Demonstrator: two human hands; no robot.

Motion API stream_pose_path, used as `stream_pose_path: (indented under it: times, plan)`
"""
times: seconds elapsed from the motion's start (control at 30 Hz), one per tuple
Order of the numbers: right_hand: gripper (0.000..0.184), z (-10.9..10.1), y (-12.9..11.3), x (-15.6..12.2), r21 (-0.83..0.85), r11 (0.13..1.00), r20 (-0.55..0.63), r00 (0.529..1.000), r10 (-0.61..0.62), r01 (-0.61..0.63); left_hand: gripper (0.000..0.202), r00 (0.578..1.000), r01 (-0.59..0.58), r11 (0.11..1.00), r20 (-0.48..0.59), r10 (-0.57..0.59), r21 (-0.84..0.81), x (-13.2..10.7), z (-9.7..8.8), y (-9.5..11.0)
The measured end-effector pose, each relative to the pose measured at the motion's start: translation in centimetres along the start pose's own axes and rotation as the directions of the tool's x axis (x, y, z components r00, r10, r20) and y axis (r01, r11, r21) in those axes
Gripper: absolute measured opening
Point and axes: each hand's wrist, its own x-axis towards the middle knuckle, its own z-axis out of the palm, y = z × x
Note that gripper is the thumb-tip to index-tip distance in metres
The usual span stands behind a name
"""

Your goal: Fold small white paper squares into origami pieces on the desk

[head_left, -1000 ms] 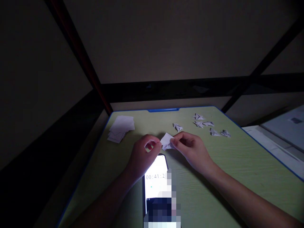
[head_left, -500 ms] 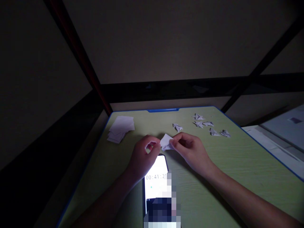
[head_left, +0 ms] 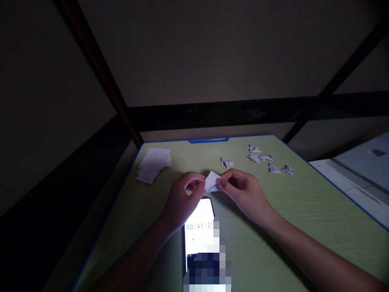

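A small folded piece of white paper [head_left: 212, 181] is held between my two hands, just above the table. My left hand [head_left: 185, 196] pinches its left edge with thumb and fingertips. On the right side, my right hand [head_left: 241, 190] grips the paper between thumb and forefinger, the other fingers curled beneath. Creases and a loose flap show along the paper's lower edge. Right below the hands lies a phone [head_left: 199, 215] with a lit screen showing a running timer; part of it is blurred out. A small folded paper figure [head_left: 226, 162] rests just beyond my right hand.
A stack of white paper sheets [head_left: 156, 159] lies at the table's far left. Several folded paper figures [head_left: 254, 158] are grouped at the far right. The light green table [head_left: 304, 202] has a blue rim and a blue handle [head_left: 208, 140] at the back. A pale box-like object [head_left: 364, 166] stands beyond the right edge.
Almost nothing differs. Both hands keep their hold on the folded paper, and the view has shifted very slightly.
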Motion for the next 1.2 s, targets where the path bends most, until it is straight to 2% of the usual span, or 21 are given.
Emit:
stream_pose_path:
  times: [0.33, 0.47, 0.53, 0.63, 0.83, 1.03, 1.2]
  plan:
    - [0.015, 0.45, -0.43, -0.43, -0.055, 0.998, 0.056, 0.998, -0.022, 0.025, 0.013, 0.999, -0.011, 0.996, -0.044, 0.015, 0.085, -0.01, 0.39, -0.27]
    - [0.017, 0.37, -0.65, -0.59, -0.021, 1.000, 0.116, 0.993, -0.016, 0.018, 0.013, 0.998, 0.015, 0.995, -0.058, -0.009, 0.102, 0.00, 0.25, -0.29]
    - [0.015, 0.29, -0.68, -0.53, 0.008, 0.999, 0.143, 0.989, -0.031, 0.031, 0.012, 0.996, 0.021, 0.997, -0.082, -0.014, 0.078, 0.00, 0.21, -0.22]
    - [0.014, 0.11, -0.51, -0.34, 0.068, 0.995, 0.122, 0.990, -0.077, 0.069, 0.010, 0.993, 0.037, 0.999, -0.114, -0.036, 0.011, 0.13, 0.23, -0.06]
    - [0.017, -0.19, -0.06, -0.26, 0.117, 0.981, 0.153, 0.974, -0.169, 0.152, 0.011, 0.990, 0.082, 0.994, -0.113, -0.089, -0.067, 0.39, 0.39, 0.13]
    - [0.018, 0.01, -0.29, -0.32, 0.104, 0.980, 0.167, 0.969, -0.185, 0.169, 0.009, 0.992, 0.049, 0.999, -0.119, -0.050, -0.013, 0.25, 0.57, -0.19]
    - [0.018, 0.25, -0.45, -0.33, 0.104, 0.988, 0.164, 0.978, -0.133, 0.117, 0.008, 0.995, 0.010, 0.999, -0.098, -0.006, 0.044, -0.04, 0.82, -0.34]
